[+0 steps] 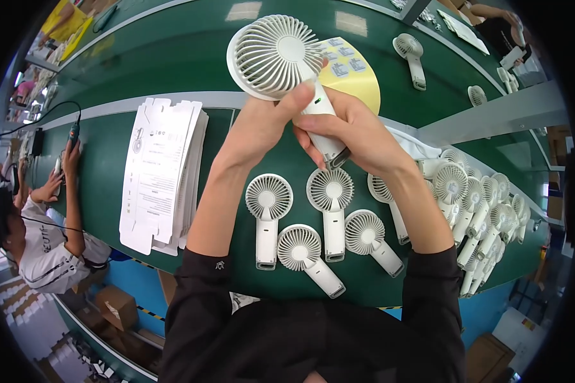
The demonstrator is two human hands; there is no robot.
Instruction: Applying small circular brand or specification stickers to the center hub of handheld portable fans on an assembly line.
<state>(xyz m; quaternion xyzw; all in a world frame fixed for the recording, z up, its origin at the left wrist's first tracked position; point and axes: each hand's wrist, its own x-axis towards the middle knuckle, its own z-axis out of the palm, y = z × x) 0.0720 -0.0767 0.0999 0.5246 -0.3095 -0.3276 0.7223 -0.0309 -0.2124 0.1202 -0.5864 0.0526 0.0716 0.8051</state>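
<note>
Both my hands hold one white handheld fan (289, 48) up over the table, its round ribbed head tilted to the upper left. My left hand (271, 115) grips it where the head meets the handle, thumb across the front. My right hand (358, 127) wraps the lower handle, its thumb lying on the front. Behind the fan, partly covered by it, lies a yellow sheet (358, 89) with several small printed stickers. Below my hands several more white fans lie on the green table, among them one left fan (268, 201) and one middle fan (331, 191).
To the left is a stack of flat white printed cartons (166, 172). A heap of white fans (479, 204) lies at the right, beside a grey metal rail (492, 118). Another fan (410, 54) lies beyond. At far left a co-worker (45, 236) handles a corded tool (75, 134).
</note>
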